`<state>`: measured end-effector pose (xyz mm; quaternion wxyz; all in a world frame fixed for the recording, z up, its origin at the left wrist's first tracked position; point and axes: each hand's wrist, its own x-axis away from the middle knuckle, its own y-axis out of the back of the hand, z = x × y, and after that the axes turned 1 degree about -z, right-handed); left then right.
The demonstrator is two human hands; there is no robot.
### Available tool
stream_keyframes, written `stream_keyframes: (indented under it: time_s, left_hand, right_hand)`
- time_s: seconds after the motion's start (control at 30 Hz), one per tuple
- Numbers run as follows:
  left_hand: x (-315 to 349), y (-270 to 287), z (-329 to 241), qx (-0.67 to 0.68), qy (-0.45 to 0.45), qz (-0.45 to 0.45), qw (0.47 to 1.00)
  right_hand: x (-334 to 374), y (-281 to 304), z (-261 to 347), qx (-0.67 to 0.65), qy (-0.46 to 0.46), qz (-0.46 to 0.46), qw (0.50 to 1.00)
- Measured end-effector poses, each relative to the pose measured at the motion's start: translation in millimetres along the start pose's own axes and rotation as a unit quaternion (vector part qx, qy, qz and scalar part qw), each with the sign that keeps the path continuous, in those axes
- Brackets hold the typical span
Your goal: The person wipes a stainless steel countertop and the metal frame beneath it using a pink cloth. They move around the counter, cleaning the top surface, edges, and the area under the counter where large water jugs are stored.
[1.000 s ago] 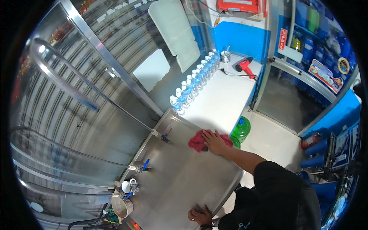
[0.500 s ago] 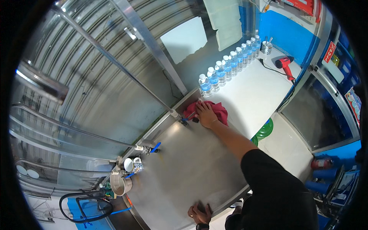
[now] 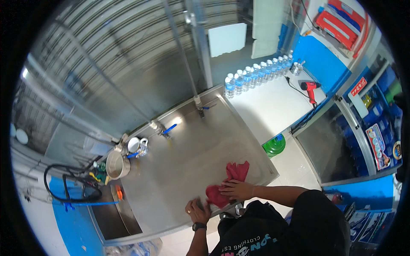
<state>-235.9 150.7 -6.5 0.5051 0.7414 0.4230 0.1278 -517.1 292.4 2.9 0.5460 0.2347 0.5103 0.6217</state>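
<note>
A crumpled red cloth [image 3: 235,171] lies on the stainless steel counter [image 3: 188,158], close to its near right edge. My right hand [image 3: 238,190] presses down on the cloth and grips it, with part of the cloth bunched beside the thumb and part fanned out beyond the fingers. Left of it, my left hand [image 3: 197,210] leans on the counter's near edge, fingers apart and nothing in them. A watch [image 3: 198,226] is on the left wrist.
Taps with blue levers [image 3: 170,129] rise along the counter's back edge. At the left stand white mugs [image 3: 134,145], a beige bucket [image 3: 118,165] and a sunken basin [image 3: 115,219]. A white table [image 3: 273,106] at the right holds several water bottles [image 3: 247,79] and a red heat gun [image 3: 310,88].
My right hand has drawn the red cloth from the counter's back right corner to the near edge. My left hand stays by the near edge. The view has shifted.
</note>
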Motion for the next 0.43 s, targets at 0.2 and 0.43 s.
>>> stream_keyframes:
  time_s: [0.2, 0.43]
  left_hand:
    - [-8, 3, -2, 0.044, 0.013, 0.009, 0.999]
    - [-1, 10, -3, 0.075, 0.039, 0.019, 0.996]
  right_hand:
    - [47, 86, -101, -0.034, -0.256, 0.079, 0.963]
    - [-117, -35, -27, 0.178, -0.404, 0.164, 0.882]
